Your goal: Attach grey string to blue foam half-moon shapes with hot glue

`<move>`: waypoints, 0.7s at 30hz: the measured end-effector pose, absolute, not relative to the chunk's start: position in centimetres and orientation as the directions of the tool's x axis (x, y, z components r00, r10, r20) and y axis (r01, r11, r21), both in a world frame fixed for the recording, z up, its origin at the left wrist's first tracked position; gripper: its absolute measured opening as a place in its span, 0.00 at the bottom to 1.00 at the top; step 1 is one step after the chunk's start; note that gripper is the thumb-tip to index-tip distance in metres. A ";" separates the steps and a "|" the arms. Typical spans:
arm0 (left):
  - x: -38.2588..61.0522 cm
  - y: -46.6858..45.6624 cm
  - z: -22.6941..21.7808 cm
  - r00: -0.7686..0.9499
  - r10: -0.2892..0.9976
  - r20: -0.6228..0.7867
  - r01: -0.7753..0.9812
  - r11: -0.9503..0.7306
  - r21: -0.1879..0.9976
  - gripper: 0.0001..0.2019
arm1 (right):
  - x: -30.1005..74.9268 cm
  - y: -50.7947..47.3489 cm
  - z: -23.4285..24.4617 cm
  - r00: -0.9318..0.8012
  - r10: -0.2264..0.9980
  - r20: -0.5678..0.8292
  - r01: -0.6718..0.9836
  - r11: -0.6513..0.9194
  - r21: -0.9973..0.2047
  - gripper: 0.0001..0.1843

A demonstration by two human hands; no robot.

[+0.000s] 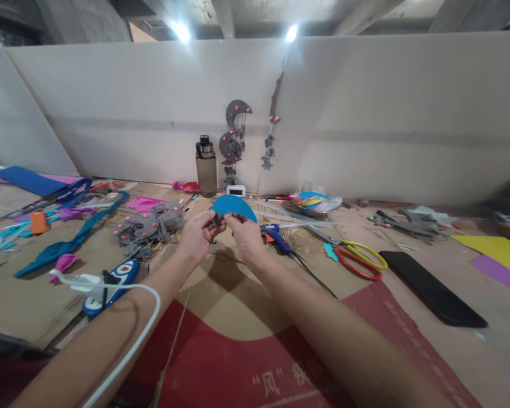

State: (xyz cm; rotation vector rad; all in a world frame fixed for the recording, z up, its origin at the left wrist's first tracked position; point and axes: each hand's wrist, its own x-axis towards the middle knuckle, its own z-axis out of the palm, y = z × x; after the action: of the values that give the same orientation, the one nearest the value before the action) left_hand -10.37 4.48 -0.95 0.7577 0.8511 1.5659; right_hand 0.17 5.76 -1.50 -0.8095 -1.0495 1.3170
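Note:
Both hands are raised together above the cardboard-covered table. My left hand [200, 233] and my right hand [245, 233] pinch the lower edge of a blue half-round foam piece [233, 207] from either side. A small dark grey bit shows between the fingertips, too small to name. A blue glue gun [276, 235] lies just right of my right hand. A heap of grey felt cut-outs with pink dots [148, 229] lies left of my left hand.
Red-and-yellow scissors [359, 258] and a black flat strip [433, 289] lie to the right. A dark water bottle [206, 167] and grey hanging ornaments [236, 139] stand at the white back wall. A power strip [110, 280] with a white cable sits left, among blue foam scraps [68, 243].

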 end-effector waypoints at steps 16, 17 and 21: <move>-9.6 3.8 -1.4 -0.109 0.950 0.294 0.005 -0.295 0.955 0.10 | 0.7 5.9 -1.8 -0.070 0.952 0.299 -0.223 0.277 -0.935 0.09; -9.7 3.7 -1.3 -0.106 0.951 0.291 0.100 -0.281 0.954 0.09 | 0.8 5.9 -1.9 -0.065 0.950 0.304 -0.160 0.291 -0.943 0.09; -10.2 3.6 -1.4 -0.168 0.951 0.261 0.339 -0.193 0.921 0.09 | 0.9 5.7 -2.1 -0.122 0.897 0.425 0.087 0.437 -0.895 0.10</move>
State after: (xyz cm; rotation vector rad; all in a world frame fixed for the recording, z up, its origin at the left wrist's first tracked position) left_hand -10.20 3.63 -1.39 1.5250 1.4961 1.3767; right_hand 0.87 5.70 -2.13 -0.8979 -1.5422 0.8833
